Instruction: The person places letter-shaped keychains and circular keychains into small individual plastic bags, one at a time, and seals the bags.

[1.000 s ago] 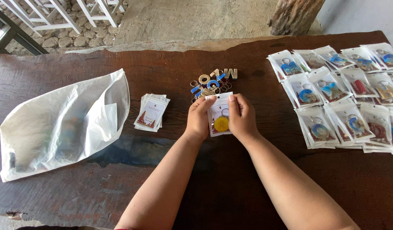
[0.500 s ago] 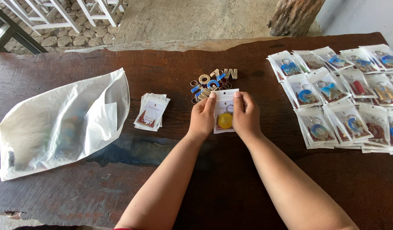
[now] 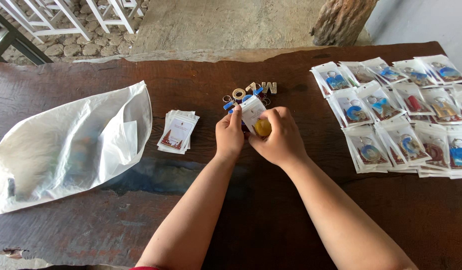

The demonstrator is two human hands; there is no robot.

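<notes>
Both of my hands hold one small clear packet [image 3: 252,111] with a round yellow keychain [image 3: 263,127] inside it, lifted and tilted over the middle of the dark wooden table [image 3: 271,215]. My left hand [image 3: 230,136] pinches the packet's left edge. My right hand [image 3: 279,137] wraps its lower right side, thumb by the yellow disc. Just beyond the packet lies a pile of loose letter keychains [image 3: 249,92] in gold, blue and white.
A stack of empty printed packets [image 3: 178,131] lies left of my hands. A large white plastic bag [image 3: 73,142] sprawls at far left. Rows of filled keychain packets [image 3: 401,115] cover the right side. White chair legs [image 3: 66,17] and a tree trunk [image 3: 341,20] stand beyond the table.
The packet was flat between both hands; now it is raised and tilted left, with my right hand curled around its lower part. The camera view shifted slightly.
</notes>
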